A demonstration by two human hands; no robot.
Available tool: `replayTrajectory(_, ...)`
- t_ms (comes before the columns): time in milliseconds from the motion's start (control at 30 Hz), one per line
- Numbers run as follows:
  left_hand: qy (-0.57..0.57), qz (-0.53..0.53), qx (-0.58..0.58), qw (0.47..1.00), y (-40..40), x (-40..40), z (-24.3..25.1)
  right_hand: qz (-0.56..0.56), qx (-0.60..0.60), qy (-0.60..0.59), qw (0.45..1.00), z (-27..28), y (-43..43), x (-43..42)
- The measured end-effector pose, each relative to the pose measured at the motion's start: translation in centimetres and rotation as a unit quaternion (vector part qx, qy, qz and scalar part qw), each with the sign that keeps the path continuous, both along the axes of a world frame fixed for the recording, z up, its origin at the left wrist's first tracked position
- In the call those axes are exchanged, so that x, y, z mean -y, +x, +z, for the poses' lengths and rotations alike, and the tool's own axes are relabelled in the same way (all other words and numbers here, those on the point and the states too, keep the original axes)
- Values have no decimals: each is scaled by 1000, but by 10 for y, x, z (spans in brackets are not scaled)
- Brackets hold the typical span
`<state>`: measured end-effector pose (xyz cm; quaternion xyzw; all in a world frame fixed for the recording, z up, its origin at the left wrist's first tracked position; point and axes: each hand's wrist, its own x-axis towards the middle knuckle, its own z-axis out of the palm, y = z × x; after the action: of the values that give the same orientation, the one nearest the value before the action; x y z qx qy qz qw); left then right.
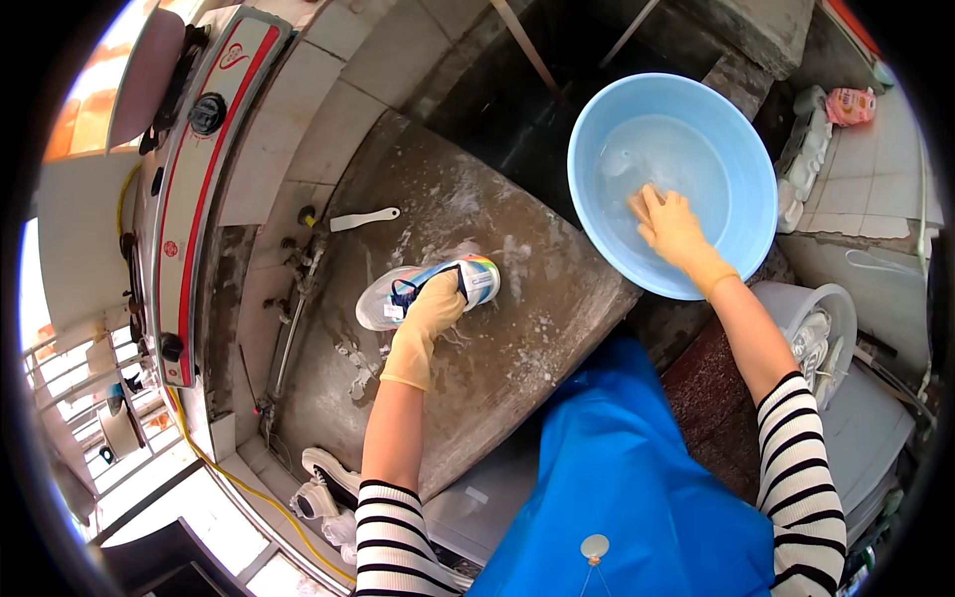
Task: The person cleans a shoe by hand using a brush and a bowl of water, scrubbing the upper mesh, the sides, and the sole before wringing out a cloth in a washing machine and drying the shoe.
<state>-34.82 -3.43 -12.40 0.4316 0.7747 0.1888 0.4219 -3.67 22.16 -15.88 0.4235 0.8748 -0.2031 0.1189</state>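
My left hand (436, 306), in a pale yellow rubber glove, grips a multicoloured sneaker (481, 280) with dark laces and a white sole, lying on the wet concrete slab (552, 298). Suds and splashes surround the shoe. My right hand (671, 224), gloved alike, reaches inside a light blue plastic basin (750, 246) of cloudy water and holds a brownish brush or block (639, 205), partly hidden by the fingers. A white flat-ended brush or scraper (365, 219) lies near the slab's far left edge.
White shoes fill a grey bucket (845, 328) at the right. Other shoes (324, 477) stand by the slab's lower left corner. Metal pipes (298, 298) run along its left side, below a gas stove (194, 186). A pink packet (850, 107) sits on the tiled ledge at upper right.
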Motion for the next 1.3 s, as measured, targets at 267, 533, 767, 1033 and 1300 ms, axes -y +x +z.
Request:
replayTrajectory(267,6,206,284,936,3,39,-40,20,-386,-160,908,66,-85,165)
replayTrajectory(533,76,-50,-13,996,2,48,-39,-53,-453,-134,880,35,-171,202)
replayTrajectory(767,26,21,30,999,15,19,-22,-54,-346,-180,919,25,-192,156)
replayTrajectory(1033,55,66,102,991,16,59,-80,-54,-390,-259,882,17,-175,160)
replayTrajectory(1300,135,96,141,976,21,79,-90,28,-395,-222,891,17,-174,158)
